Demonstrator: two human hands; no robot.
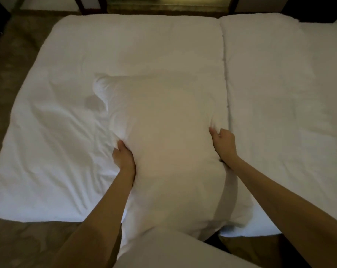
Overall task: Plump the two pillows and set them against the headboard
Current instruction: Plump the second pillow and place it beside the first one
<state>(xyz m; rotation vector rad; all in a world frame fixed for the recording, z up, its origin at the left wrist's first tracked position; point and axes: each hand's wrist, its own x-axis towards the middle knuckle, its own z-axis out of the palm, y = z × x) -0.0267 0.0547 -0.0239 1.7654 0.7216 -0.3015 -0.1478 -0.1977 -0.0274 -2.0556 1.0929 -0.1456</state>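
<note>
White bed (pixel 67 132); left hand (pixel 123 157), right hand (pixel 223 144) squeeze pillow (pixel 163 132) sides.

The pillow (pixel 163 136) lies on the left duvet (pixel 67 117). The left hand (pixel 123 157) and right hand (pixel 222 144) flank it. A second duvet (pixel 283 93) adjoins at right.

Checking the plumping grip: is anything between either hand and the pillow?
Nothing visible. The left hand and right hand both press directly into opposite sides of the pillow, which lies on the white duvet.
</note>
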